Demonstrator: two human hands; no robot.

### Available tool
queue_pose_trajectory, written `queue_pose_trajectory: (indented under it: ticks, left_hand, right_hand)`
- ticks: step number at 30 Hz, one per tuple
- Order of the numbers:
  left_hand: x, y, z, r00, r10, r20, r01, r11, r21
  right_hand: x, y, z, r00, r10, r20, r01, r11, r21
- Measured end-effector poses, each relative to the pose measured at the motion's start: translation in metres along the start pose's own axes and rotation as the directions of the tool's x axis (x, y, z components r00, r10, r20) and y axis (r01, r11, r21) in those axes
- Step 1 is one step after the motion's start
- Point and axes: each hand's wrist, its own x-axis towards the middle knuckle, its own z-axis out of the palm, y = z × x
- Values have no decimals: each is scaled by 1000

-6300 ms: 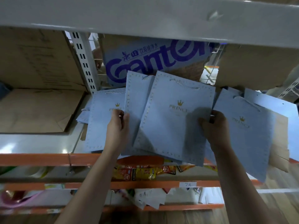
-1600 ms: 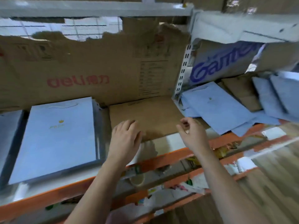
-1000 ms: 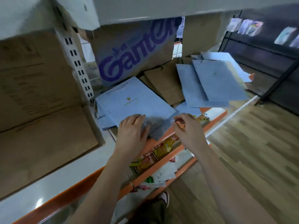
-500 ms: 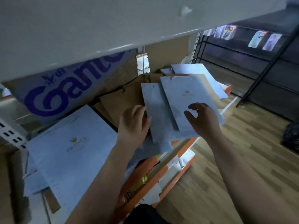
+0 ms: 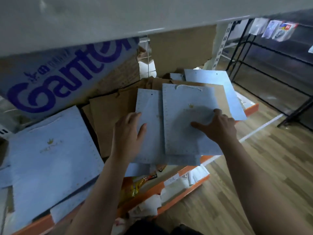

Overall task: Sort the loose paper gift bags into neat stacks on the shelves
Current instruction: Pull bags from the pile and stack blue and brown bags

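Two light-blue paper gift bags with gold crowns overlap on the shelf in front of me. My right hand point(image 5: 218, 128) grips the right edge of the upper bag point(image 5: 184, 112), thumb spread across its face. My left hand point(image 5: 128, 133) lies flat on the left bag point(image 5: 149, 112) beneath it. A bigger light-blue bag point(image 5: 50, 160) lies flat at the left. Brown paper bags point(image 5: 110, 116) lie between and under them. Another blue bag point(image 5: 211, 78) lies further back at the right.
A cardboard box printed "Ganten" point(image 5: 67, 78) leans at the back left under the upper shelf board point(image 5: 118, 14). The orange shelf edge point(image 5: 250, 109) ends at the right. Snack packets point(image 5: 133, 185) fill the lower shelf. A black rack point(image 5: 271, 65) stands over the wooden floor point(image 5: 254, 175).
My right hand has dropped from hovering onto the upper blue bag and taken its right edge. My left hand has slid from the brown bags onto the left blue bag.
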Motion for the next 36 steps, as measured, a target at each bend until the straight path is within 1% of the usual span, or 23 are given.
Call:
queue_pose_trajectory:
  ticks: [2, 4, 7, 9, 12, 15, 19, 21, 24, 27, 31, 34, 36]
  left_hand:
    - [-7, 7, 3, 998, -60, -29, 61, 998, 34]
    - [-13, 12, 6, 986, -156, -61, 160, 985, 61]
    - [-20, 19, 11, 932, -360, -48, 363, 928, 80]
    - [-22, 27, 14, 904, -426, -43, 428, 901, 68]
    - [-22, 35, 15, 868, -496, -40, 496, 868, -14]
    - [-20, 40, 10, 806, -591, 20, 585, 792, -175]
    - [-20, 47, 9, 788, -615, -32, 599, 778, -188]
    - [-21, 52, 11, 776, -630, -36, 606, 759, -237]
    - [-22, 58, 11, 779, -626, -34, 587, 747, -312]
    - [-24, 65, 10, 776, -628, -59, 572, 741, -352]
    - [-30, 69, 8, 741, -656, -145, 590, 738, -328]
    - [-35, 69, 2, 711, -669, -217, 610, 740, -283]
    - [-41, 67, -3, 691, -674, -261, 631, 739, -236]
  right_hand:
    - [10, 8, -3, 1000, -11, 14, 10, 998, 54]
    - [19, 14, -3, 1000, -3, 28, -1, 988, 152]
    - [27, 20, 0, 996, -50, 73, 33, 976, 217]
    - [30, 22, 0, 992, -92, 87, 70, 971, 228]
    - [34, 26, 1, 988, -126, 89, 100, 961, 257]
    - [34, 28, 5, 986, -139, 95, 106, 951, 290]
    - [36, 29, 1, 979, -180, 99, 144, 943, 300]
    - [38, 28, -2, 973, -215, 88, 179, 934, 311]
    - [40, 25, -8, 963, -255, 93, 212, 921, 328]
    - [42, 21, -13, 963, -250, 98, 193, 899, 393]
    - [45, 15, -21, 970, -229, 81, 165, 866, 472]
    - [47, 8, -25, 963, -264, 49, 199, 826, 528]
    - [47, 3, -27, 954, -294, 57, 212, 798, 564]
